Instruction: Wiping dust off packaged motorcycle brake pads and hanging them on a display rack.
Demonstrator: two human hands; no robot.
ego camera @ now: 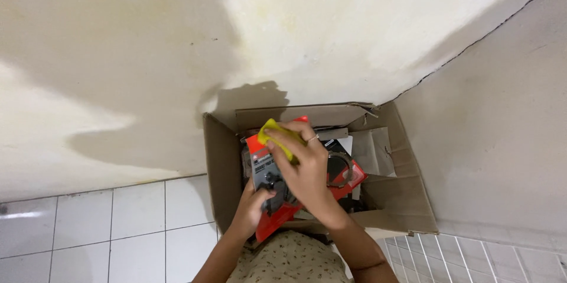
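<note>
1. Cardboard, brown and creased, forms the open box (227, 165) standing on white tiles (136, 224) against a stained cream wall (147, 53); its flaps are folded outward and one on the far right edge looks torn.
2. The left hand (253, 209) comes up from below and grips the lower end of a red and grey blister pack (269, 185), fingers curled under it and thumb over its face, so this hand carries the weight.
3. The pack is held tilted over the box's opening, its lower end toward the person. It appears to be stiff printed card under clear plastic with dark parts sealed inside; I judge it light, fairly rigid and slick on the plastic side, so the card edges or the bottom corner give the safest hold.
4. The right hand (304, 168) lies across the pack's upper part, closed on a yellow cloth (277, 136) pressed to the top edge. The cloth is soft and bunches easily, so pinching it between fingers and thumb suits it.
5. More red packs (351, 178) lie inside the box further right, beside a pale cardboard divider (375, 150).
</note>
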